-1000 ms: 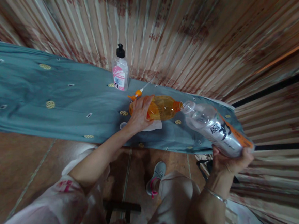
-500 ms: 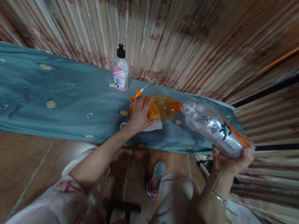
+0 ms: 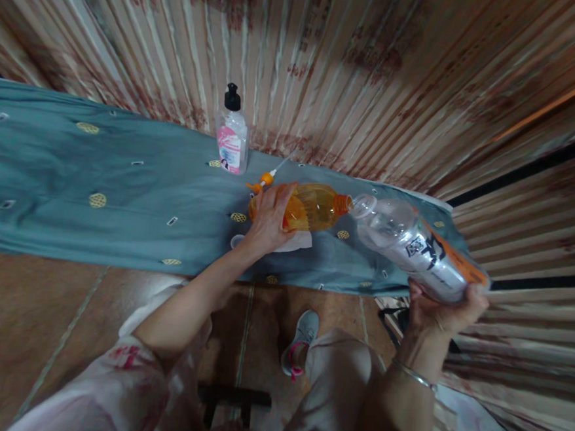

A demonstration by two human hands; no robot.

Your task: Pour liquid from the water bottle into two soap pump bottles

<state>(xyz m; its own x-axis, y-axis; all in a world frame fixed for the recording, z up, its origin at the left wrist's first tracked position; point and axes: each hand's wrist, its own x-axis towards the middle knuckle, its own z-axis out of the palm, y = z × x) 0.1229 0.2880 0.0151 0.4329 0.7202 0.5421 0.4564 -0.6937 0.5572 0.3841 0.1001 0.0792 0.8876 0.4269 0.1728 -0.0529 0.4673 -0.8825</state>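
Observation:
My left hand is wrapped round an orange see-through bottle, tilted with its open neck to the right. My right hand grips the base end of a large clear bottle with an orange and silver label. The two open mouths meet or nearly meet; I cannot tell whether they touch. An orange pump top with a thin clear tube lies just behind my left hand. Beneath the orange bottle is a white piece, partly hidden.
A clear bottle with a black cap and pink label stands at the back of the long table with its teal cloth. A pleated curtain borders the back and right. Below are a shoe and a dark stool.

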